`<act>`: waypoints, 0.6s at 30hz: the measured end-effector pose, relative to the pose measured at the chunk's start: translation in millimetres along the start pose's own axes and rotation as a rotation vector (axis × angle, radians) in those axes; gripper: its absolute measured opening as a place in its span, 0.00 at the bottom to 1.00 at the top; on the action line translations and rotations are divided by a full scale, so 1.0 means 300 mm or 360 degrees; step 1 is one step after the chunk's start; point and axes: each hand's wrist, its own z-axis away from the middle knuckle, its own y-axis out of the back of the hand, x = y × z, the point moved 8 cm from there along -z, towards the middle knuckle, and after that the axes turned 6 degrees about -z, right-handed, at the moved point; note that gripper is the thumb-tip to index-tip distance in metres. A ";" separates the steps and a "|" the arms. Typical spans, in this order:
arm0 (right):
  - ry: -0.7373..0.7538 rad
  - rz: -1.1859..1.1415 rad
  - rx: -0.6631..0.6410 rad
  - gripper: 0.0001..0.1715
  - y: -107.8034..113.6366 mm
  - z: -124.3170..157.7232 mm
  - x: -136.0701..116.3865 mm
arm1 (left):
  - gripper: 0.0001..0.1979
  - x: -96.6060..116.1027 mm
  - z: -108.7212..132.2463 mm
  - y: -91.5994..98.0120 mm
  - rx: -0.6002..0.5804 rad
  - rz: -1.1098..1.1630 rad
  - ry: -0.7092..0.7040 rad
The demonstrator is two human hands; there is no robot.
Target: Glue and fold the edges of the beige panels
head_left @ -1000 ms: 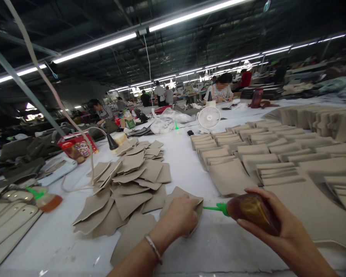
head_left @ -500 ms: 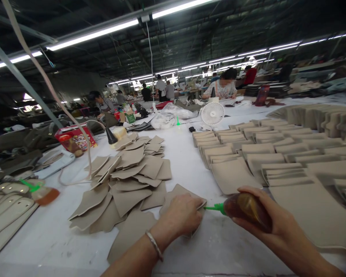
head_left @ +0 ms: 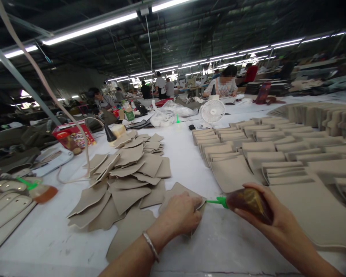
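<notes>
My right hand [head_left: 272,217] is wrapped round a squeeze bottle [head_left: 245,204] of amber-brown liquid, tilted nearly level. Its green nozzle points left, and the tip is at the right corner of a beige leather-like piece [head_left: 177,189]. My left hand [head_left: 183,213], with a bracelet at the wrist, grips that piece, its fingers bent over the right-hand edge. The hand covers much of the piece. Left of it lies a loose pile of similar beige pieces [head_left: 129,192] on the white table [head_left: 83,250].
Rows of overlapping beige panels [head_left: 236,173] cover the table's right side. A second green-tipped bottle [head_left: 43,192] lies at left by pale strips [head_left: 8,211]. Farther back are a small white fan [head_left: 212,111], a red box [head_left: 75,134], a dark cone [head_left: 109,134] and a hanging hose [head_left: 43,80].
The bottle has shifted slightly up, its nozzle tip now at the piece's right corner instead of just below it. My left hand keeps its grip, and the view has shifted a little.
</notes>
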 end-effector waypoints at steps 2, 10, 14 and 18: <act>0.0013 -0.0024 -0.0055 0.30 -0.009 0.008 -0.004 | 0.23 -0.002 -0.004 -0.002 -0.0001 0.0011 -0.0016; -0.0071 -0.0071 -0.0018 0.34 -0.002 0.016 0.022 | 0.24 -0.012 0.002 -0.009 -0.0024 0.0044 -0.0005; -0.0068 -0.0145 -0.0191 0.30 -0.035 0.036 0.018 | 0.25 -0.010 0.005 -0.013 -0.0029 0.0068 -0.0029; -0.0122 -0.0210 -0.0138 0.31 -0.026 0.052 0.016 | 0.26 -0.011 0.011 -0.015 -0.0006 0.0078 -0.0034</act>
